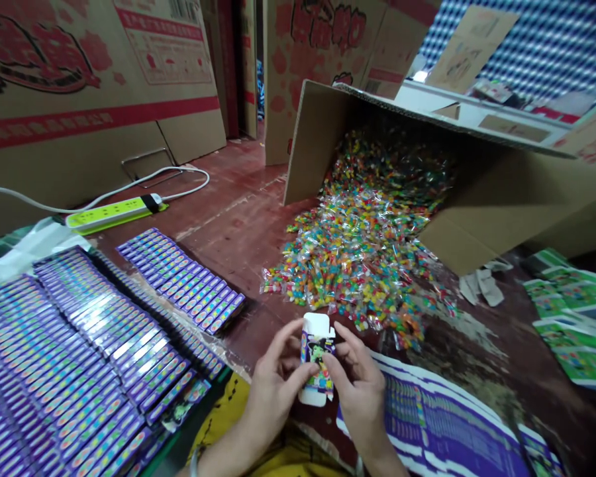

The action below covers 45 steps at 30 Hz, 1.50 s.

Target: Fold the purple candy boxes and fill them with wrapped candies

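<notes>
Between my two hands is a small printed candy box (319, 354), purple with a green character, its white end flaps sticking out at top and bottom. My left hand (277, 377) grips its left side, thumb on the front. On the right side, my right hand (356, 384) pinches it with the thumb pressed on the printed face. Just beyond lies a heap of clear packets of colourful candies (347, 265), spilling from a tipped carton (506, 199). A fanned stack of flat purple boxes (437, 417) lies beside my right hand.
Rows of filled-looking purple boxes (94, 318) stand at left, with a shorter row (179, 278) beyond. A yellow-green power strip (114, 213) with a white cable lies behind. Green printed packs (576, 324) sit at right. Large cartons (94, 79) line the back of the red table (233, 212).
</notes>
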Motion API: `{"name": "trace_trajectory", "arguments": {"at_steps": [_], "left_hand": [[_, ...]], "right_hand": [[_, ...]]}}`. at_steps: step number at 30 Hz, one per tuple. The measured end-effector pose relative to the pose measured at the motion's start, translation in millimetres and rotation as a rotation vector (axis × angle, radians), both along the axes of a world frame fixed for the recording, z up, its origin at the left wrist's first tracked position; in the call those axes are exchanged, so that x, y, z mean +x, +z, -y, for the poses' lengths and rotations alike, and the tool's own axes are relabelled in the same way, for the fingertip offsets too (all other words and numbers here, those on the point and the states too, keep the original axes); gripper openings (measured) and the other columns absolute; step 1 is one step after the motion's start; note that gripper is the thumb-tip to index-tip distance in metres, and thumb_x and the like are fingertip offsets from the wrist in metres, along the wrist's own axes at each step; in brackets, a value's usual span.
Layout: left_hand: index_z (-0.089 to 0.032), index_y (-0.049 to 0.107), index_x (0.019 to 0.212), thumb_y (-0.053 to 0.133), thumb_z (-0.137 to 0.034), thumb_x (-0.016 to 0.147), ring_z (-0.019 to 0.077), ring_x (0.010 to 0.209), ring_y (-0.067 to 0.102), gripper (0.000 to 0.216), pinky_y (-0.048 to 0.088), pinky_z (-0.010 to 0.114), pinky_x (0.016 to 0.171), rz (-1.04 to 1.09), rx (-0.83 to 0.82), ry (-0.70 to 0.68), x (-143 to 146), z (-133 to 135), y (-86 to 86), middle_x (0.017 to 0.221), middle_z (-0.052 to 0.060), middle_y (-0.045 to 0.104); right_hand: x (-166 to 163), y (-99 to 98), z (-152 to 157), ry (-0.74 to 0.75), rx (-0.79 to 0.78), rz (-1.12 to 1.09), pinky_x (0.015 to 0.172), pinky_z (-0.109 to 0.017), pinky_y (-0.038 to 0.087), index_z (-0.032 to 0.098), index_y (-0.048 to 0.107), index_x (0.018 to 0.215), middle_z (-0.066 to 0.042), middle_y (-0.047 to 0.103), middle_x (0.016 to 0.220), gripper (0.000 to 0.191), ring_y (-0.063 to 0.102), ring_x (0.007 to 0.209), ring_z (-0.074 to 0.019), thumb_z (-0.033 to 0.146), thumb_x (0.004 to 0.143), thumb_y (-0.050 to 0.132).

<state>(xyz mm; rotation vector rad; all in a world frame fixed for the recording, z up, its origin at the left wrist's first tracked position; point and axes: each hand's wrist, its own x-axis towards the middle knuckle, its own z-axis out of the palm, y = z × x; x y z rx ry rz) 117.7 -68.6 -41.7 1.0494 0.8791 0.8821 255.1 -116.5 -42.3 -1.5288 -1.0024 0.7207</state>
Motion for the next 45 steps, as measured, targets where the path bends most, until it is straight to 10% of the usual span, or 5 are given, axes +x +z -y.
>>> {"name": "trace_trajectory", "arguments": {"at_steps": [13, 32, 39, 45], "left_hand": [[-0.022, 0.056, 0.11, 0.069, -0.014, 0.081, 0.0138, 0.084, 0.061, 0.032, 0.049, 0.023, 0.073, 0.142, -0.065, -0.216, -8.3, -10.1, 7.1, 0.103, 0.002, 0.062], [-0.025, 0.053, 0.124, 0.067, -0.01, 0.079, 0.0148, 0.085, 0.06, 0.05, 0.051, 0.026, 0.075, -0.006, 0.026, -0.212, -19.5, -7.5, 8.4, 0.101, 0.003, 0.059], [-0.021, 0.064, 0.116, 0.067, -0.016, 0.082, 0.0129, 0.077, 0.057, 0.035, 0.046, 0.023, 0.07, -0.006, -0.036, -0.209, -21.8, -10.5, 9.6, 0.099, 0.002, 0.065], [-0.018, 0.058, 0.096, 0.075, -0.02, 0.077, 0.0136, 0.077, 0.057, 0.026, 0.046, 0.022, 0.068, 0.079, -0.091, -0.174, -22.9, -14.2, 3.1, 0.087, 0.0, 0.061]], "right_hand": [[6.6, 5.4, -8.1, 0.096, 0.055, -0.003, 0.084, -0.032, 0.051, 0.022, 0.057, 0.09, -0.007, 0.065, 0.106, 0.007, 0.064, 0.098, -0.0212, 0.028, 0.091, 0.06], [29.6, 32.2, -35.5, 0.34, -0.249, -0.183, 0.059, -0.024, 0.043, 0.017, 0.06, 0.069, 0.002, 0.058, 0.065, 0.028, 0.054, 0.061, -0.0132, 0.038, 0.079, 0.075], [17.6, 37.3, -19.6, 0.361, -0.076, 0.118, 0.072, -0.028, 0.049, 0.019, 0.064, 0.076, -0.005, 0.064, 0.087, 0.017, 0.062, 0.082, -0.0182, 0.029, 0.09, 0.063], [25.6, 36.9, -18.1, 0.539, -0.242, 0.099, 0.069, -0.025, 0.054, 0.022, 0.067, 0.105, -0.005, 0.066, 0.1, 0.018, 0.065, 0.085, -0.0182, 0.025, 0.088, 0.064]]}}
